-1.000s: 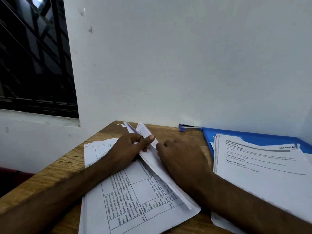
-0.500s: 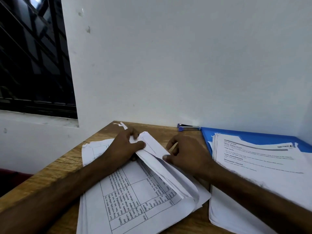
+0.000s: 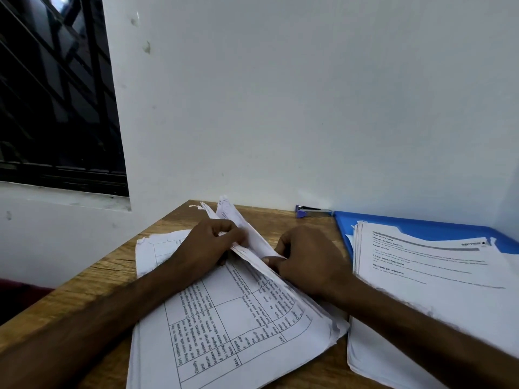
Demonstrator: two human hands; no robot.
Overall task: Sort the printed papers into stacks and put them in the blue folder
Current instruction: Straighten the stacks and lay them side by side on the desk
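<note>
Head view: two hands work at one wooden desk [image 3: 92,282]; two stacks of printed papers lie on it, with one blue folder [image 3: 415,228] and one blue stapler [image 3: 311,212].

The left stack [image 3: 238,327] lies in front of the person, its top sheet a printed table; a bundle of lifted sheets [image 3: 252,240] rises from its right side, tilted up with its far corner toward the white wall. The left hand [image 3: 213,242] pinches these lifted sheets between thumb and curled fingers near their upper edge; the right hand [image 3: 306,262] is curled against their right side, thumb pressed to the paper edge, so both hands are clamped on the same bundle.

The right stack [image 3: 435,276] rests on the blue folder, which lies open and flat at the right of the desk, against the wall; the stapler sits just beside the folder's far left corner. One dark barred window [image 3: 56,94] is at upper left.

Half a second ago the lifted sheets bowed over low toward the right; now they stand steeper and straighter; the right stack, folder and stapler have not moved.
</note>
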